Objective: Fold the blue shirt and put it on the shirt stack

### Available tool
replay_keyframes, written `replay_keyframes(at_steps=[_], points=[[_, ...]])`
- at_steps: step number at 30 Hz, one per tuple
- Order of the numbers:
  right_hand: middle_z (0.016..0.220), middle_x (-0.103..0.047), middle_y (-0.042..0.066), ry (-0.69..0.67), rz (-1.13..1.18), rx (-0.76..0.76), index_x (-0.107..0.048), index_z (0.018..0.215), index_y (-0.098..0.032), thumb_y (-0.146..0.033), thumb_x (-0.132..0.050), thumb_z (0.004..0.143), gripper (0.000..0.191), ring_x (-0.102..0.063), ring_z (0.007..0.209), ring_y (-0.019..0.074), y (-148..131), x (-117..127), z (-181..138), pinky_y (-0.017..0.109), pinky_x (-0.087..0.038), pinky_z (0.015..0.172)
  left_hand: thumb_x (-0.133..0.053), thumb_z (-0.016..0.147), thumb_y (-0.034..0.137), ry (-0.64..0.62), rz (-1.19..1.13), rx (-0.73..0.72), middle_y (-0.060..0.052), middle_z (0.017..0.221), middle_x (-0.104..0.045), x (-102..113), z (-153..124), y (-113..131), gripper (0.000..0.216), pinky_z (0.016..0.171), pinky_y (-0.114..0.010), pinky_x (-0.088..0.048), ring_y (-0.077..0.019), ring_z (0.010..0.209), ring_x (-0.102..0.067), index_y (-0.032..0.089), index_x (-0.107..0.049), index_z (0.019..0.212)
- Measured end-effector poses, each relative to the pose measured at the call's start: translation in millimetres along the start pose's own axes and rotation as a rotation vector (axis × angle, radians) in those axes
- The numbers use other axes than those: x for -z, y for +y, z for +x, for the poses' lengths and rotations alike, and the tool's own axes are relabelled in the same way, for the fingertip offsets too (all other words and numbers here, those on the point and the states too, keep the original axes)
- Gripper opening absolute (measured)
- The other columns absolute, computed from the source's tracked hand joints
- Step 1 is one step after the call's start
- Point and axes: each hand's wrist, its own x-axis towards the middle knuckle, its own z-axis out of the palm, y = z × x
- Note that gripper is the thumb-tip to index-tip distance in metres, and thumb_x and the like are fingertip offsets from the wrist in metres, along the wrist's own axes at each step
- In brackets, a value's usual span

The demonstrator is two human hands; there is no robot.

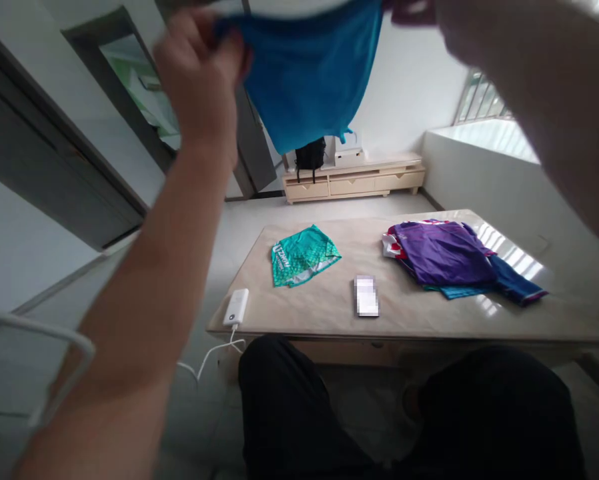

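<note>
The top of the blue garment [309, 80] runs off the upper edge, so its full shape cannot be told. The right hand [429, 20] is blurred and cut by that same edge; its grip is unclear. The left hand [199, 73] is smeared too. Far below both hands, a small flat thing [366, 295] on the bench [329, 307] is pixelated, unreadable.

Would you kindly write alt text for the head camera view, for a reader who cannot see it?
Two raised hands, left hand and right hand, hold a blue garment up by its top edge above a beige table. On the table lie a folded green garment, a pile of purple and blue clothes and a white power bank.
</note>
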Motion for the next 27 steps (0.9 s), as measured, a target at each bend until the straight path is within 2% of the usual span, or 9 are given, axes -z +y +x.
replay_keyframes(at_steps=[1, 2, 4, 7, 12, 15, 19, 23, 27], points=[[0.126, -0.064, 0.003, 0.120, 0.031, 0.058, -0.061, 0.124, -0.019, -0.020, -0.044, 0.107, 0.025, -0.066, 0.107, 0.0123, 12, -7, -8, 0.027, -0.058, 0.090, -0.073, 0.087, 0.032, 0.058, 0.036, -0.008, 0.005, 0.096, -0.074, -4, -44, -16, 0.016, 0.090, -0.031, -0.060, -0.0172, 0.099, -0.071, 0.029, -0.071, 0.102], [0.124, -0.066, 0.001, 0.148, 0.040, 0.026, -0.063, 0.120, -0.026, -0.014, -0.058, 0.099, 0.024, -0.066, 0.101, 0.0110, 30, -20, -24, 0.024, -0.058, 0.090, -0.072, 0.089, 0.033, -0.025, 0.118, 0.068, 0.002, 0.097, -0.075, -7, -91, -31, 0.019, 0.093, -0.034, -0.058, -0.0176, 0.096, -0.070, 0.027, -0.071, 0.106], [0.094, -0.072, 0.003, 0.043, 0.013, -0.088, -0.070, 0.100, -0.021, -0.012, -0.067, 0.093, 0.012, -0.068, 0.090, 0.0147, 79, -59, -76, 0.030, -0.060, 0.089, -0.063, 0.095, 0.033, -0.181, 0.222, 0.268, -0.003, 0.107, -0.075, -10, -185, -61, 0.026, 0.096, -0.039, -0.056, -0.0178, 0.095, -0.067, 0.020, -0.071, 0.115], [0.079, -0.070, 0.000, -0.162, -0.029, -0.249, -0.070, 0.088, -0.014, -0.022, -0.069, 0.095, 0.011, -0.068, 0.076, 0.0154, 155, -127, -179, 0.037, -0.060, 0.080, -0.066, 0.087, 0.022, -0.329, 0.253, 0.427, -0.008, 0.099, -0.078, -3, -311, -91, 0.010, 0.092, -0.037, -0.057, -0.0216, 0.095, -0.071, 0.016, -0.074, 0.092], [0.086, -0.072, 0.001, -0.362, 0.035, -0.402, -0.069, 0.094, -0.014, -0.036, -0.066, 0.099, 0.023, -0.070, 0.079, 0.0159, 218, -195, -330, 0.036, -0.059, 0.080, -0.064, 0.086, 0.021, -0.500, 0.315, 0.634, -0.008, 0.090, -0.080, 39, -450, -92, 0.011, 0.085, -0.036, -0.059, -0.0243, 0.087, -0.075, 0.018, -0.074, 0.089], [0.085, -0.074, 0.002, -0.425, 0.120, -0.434, -0.070, 0.096, -0.015, -0.032, -0.063, 0.097, 0.018, -0.071, 0.080, 0.0182, 223, -203, -398, 0.035, -0.056, 0.080, -0.062, 0.090, 0.028, -0.587, 0.317, 0.689, -0.007, 0.092, -0.081, 72, -492, -71, 0.016, 0.084, -0.036, -0.059, -0.0249, 0.085, -0.076, 0.019, -0.076, 0.093], [0.084, -0.075, 0.001, -0.516, 0.214, -0.469, -0.073, 0.096, -0.018, -0.031, -0.059, 0.093, 0.019, -0.070, 0.078, 0.0197, 209, -189, -463, 0.030, -0.053, 0.074, -0.062, 0.094, 0.033, -0.698, 0.283, 0.763, -0.005, 0.093, -0.080, 105, -514, -33, 0.019, 0.080, -0.031, -0.059, -0.0236, 0.084, -0.076, 0.023, -0.078, 0.098], [0.084, -0.074, 0.001, -0.600, 0.268, -0.515, -0.074, 0.098, -0.021, -0.035, -0.057, 0.096, 0.022, -0.068, 0.078, 0.0201, 180, -162, -493, 0.029, -0.052, 0.071, -0.062, 0.094, 0.036, -0.792, 0.234, 0.871, -0.004, 0.088, -0.079, 123, -512, 3, 0.020, 0.074, -0.028, -0.058, -0.0218, 0.078, -0.075, 0.025, -0.079, 0.099], [0.091, -0.074, 0.003, -0.717, 0.336, -0.554, -0.075, 0.097, -0.022, -0.035, -0.061, 0.096, 0.019, -0.069, 0.088, 0.0219, 151, -135, -492, 0.031, -0.054, 0.079, -0.066, 0.091, 0.040, -0.830, 0.207, 0.979, -0.003, 0.074, -0.076, 137, -495, 25, 0.022, 0.066, -0.027, -0.057, -0.0204, 0.066, -0.073, 0.023, -0.079, 0.096]])
